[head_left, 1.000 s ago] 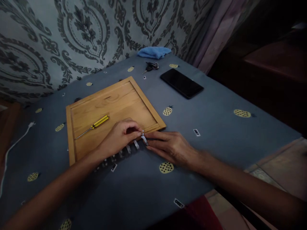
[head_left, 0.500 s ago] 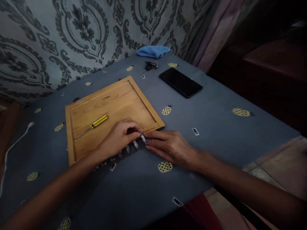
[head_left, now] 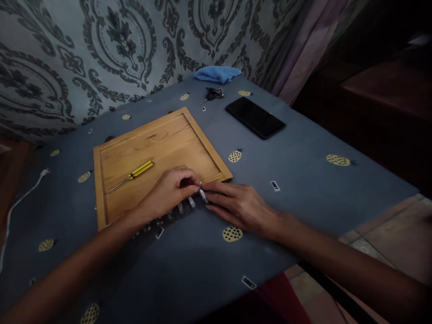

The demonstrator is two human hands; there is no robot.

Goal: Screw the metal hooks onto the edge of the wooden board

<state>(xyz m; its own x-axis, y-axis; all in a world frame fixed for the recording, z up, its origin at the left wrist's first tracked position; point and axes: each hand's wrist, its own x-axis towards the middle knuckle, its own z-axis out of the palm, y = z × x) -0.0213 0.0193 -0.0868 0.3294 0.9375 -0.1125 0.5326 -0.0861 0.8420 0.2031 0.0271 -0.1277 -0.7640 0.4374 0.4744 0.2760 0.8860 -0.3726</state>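
A framed wooden panel [head_left: 199,135] lies flat on the table, with several small shiny metal pieces [head_left: 181,208] in a row along its near edge. At the near right corner, my left hand [head_left: 173,186] is closed in a pinch at the top of the last metal piece [head_left: 203,195]. My right hand [head_left: 245,204] meets it from the right, its fingers fairly straight and their tips pressed against the same piece. Its thumb is hidden. On the panel, left of my hands, rests a yellow-handled screwdriver [head_left: 141,169].
The blue table [head_left: 297,180] has a pineapple-print covering. Beyond the panel lie a black phone [head_left: 255,117], a bunch of keys [head_left: 212,94] and a blue cloth [head_left: 218,74]. A white cable [head_left: 23,196] runs down the left side. A patterned curtain [head_left: 128,45] hangs behind the table.
The view has shifted slightly. Both hands stay at the same metal piece by the panel's corner, with hardly any visible movement.
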